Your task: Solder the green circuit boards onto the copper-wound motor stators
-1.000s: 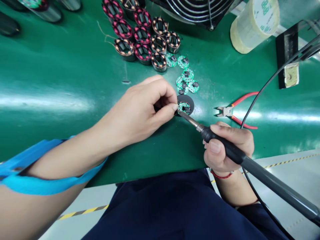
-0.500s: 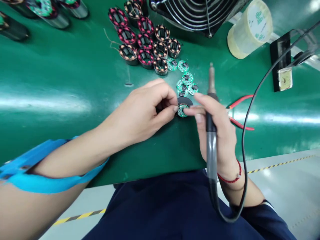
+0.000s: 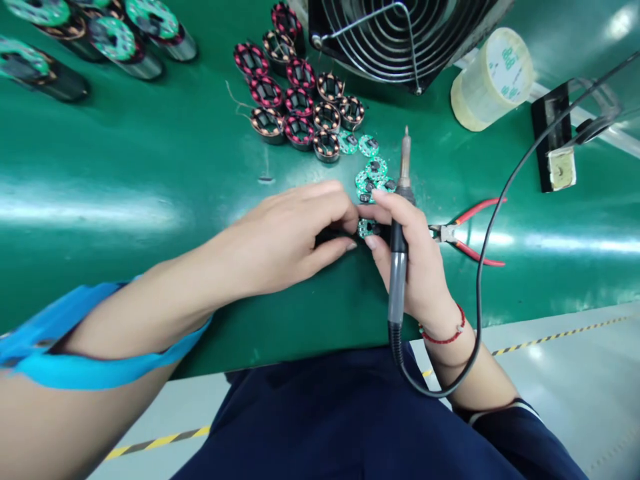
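Note:
My right hand (image 3: pixel 413 243) grips a soldering iron (image 3: pixel 397 287) upright, its bare metal tip pointing away from me. The thumb and fingertips of that same hand touch a small round green circuit board (image 3: pixel 365 228). Curled in at the board's left side is my left hand (image 3: pixel 300 237), thumb and forefinger bent around something dark that I cannot make out. What lies under the board is mostly hidden by my fingers. Just beyond my hands, several loose green circuit boards (image 3: pixel 376 167) lie in a small heap.
Wound motor stators (image 3: pixel 300 101) stand grouped behind the boards, with a black fan (image 3: pixel 400 40) farther back. Red-handled pliers (image 3: pixel 470 230) lie to the right. A roll of clear tape (image 3: pixel 480 87) and a black sponge holder (image 3: pixel 547 133) stand back right; metal cylinders with boards (image 3: pixel 135 50) back left.
My right hand has moved left with the soldering iron, and its thumb and fingers have closed in on the board. My left thumb has moved slightly away from the board's edge.

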{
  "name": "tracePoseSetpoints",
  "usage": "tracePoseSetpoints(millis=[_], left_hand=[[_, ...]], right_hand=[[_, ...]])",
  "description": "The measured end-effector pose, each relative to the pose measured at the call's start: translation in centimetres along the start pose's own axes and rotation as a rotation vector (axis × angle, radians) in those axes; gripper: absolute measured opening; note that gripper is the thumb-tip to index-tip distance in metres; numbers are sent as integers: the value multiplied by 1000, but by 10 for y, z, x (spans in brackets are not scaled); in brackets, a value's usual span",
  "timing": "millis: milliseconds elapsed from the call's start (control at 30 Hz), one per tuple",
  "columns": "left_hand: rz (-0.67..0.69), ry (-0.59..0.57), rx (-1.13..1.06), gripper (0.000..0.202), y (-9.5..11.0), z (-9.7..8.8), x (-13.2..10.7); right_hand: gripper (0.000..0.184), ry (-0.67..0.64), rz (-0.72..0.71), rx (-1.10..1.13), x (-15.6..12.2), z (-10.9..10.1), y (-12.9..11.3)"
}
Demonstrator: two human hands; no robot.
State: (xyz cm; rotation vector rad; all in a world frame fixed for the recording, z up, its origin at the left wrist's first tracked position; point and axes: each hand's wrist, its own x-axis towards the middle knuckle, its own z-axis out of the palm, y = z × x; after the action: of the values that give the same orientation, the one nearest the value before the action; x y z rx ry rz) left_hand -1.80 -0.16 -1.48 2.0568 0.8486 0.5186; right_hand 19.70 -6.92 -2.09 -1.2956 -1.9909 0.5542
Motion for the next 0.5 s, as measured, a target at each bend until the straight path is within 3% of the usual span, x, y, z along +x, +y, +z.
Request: tracePoseSetpoints(millis=[133,333,500], left_hand=[[-31,24,-43,5,4,4,0],[-83,95,-111,11,9,7,3],[-84,123,-125,17,10,9,5]], right_hand=[[45,10,-31,-71,0,0,0],[50,127,-185,-103,1,-3,-1],[48,89,-279,-92,1,-2,-1]])
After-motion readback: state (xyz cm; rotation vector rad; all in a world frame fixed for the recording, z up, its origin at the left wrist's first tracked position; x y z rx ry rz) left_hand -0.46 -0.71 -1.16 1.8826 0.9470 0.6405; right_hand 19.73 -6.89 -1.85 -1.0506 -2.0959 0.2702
